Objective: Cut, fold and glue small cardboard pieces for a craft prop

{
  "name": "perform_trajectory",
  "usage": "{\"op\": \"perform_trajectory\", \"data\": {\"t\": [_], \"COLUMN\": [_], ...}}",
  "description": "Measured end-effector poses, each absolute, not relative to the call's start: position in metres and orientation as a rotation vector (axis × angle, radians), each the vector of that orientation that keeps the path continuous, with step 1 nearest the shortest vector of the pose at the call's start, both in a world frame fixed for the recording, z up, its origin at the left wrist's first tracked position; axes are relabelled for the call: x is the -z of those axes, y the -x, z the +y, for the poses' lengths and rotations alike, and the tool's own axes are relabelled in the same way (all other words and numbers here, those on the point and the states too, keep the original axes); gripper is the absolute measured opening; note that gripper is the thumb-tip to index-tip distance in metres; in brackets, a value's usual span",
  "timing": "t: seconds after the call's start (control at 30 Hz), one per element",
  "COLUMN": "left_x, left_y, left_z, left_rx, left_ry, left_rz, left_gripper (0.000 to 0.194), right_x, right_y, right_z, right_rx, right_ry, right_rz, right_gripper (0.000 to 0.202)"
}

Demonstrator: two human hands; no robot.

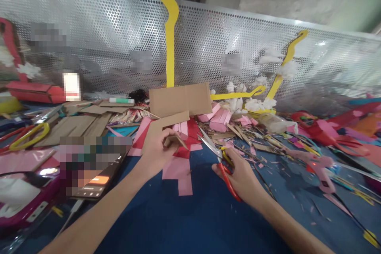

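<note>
My left hand (159, 149) grips a bent piece of brown cardboard (172, 119) between thumb and fingers, above pink and red paper. In my right hand (238, 168) is a pair of scissors (218, 152) with red and yellow handles, its blades parted and pointing up and left towards the cardboard, apart from it. Pink paper pieces (177, 168) lie on the blue table below my left hand. Just behind stands a cardboard box (180, 100) with a tall yellow hook-shaped strip (169, 47) rising from behind it.
A pink glue gun (320, 170) with a cord lies at the right. At the left are a phone (102, 178), yellow-handled scissors (29, 137) and flat cardboard (76, 129). A glue stick (121, 100) lies farther back. A perforated metal panel (119, 27) stands behind the table (190, 222).
</note>
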State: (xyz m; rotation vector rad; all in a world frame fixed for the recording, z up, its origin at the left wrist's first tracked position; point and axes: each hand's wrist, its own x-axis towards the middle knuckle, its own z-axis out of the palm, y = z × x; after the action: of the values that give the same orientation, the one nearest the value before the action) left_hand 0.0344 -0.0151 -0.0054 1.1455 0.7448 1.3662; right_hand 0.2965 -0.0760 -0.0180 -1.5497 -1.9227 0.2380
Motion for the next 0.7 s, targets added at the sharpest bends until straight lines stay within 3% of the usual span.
{"op": "perform_trajectory", "data": {"t": [0.17,0.3,0.4,0.7], "left_x": [0.009,0.002,-0.007,-0.02], "left_y": [-0.023,-0.024,-0.031,-0.039], "left_z": [-0.004,-0.004,-0.011,-0.024], "left_rx": [-1.352,-1.44,-1.505,-1.576], "left_ry": [-1.709,-1.514,-1.182,-0.877], "left_rz": [1.06,1.073,0.86,0.667], "left_gripper": [0.015,0.021,0.03,0.02], "right_x": [0.018,0.019,0.016,0.012], "right_y": [-0.296,-0.296,-0.294,-0.282], "right_z": [-0.076,-0.077,-0.08,-0.095], "right_rx": [-0.251,-0.32,-0.62,-1.553], "right_ry": [1.555,1.527,1.417,0.954], "right_rz": [-1.914,-1.874,-1.771,-1.314], "right_gripper": [0.034,0.035,0.033,0.034]}}
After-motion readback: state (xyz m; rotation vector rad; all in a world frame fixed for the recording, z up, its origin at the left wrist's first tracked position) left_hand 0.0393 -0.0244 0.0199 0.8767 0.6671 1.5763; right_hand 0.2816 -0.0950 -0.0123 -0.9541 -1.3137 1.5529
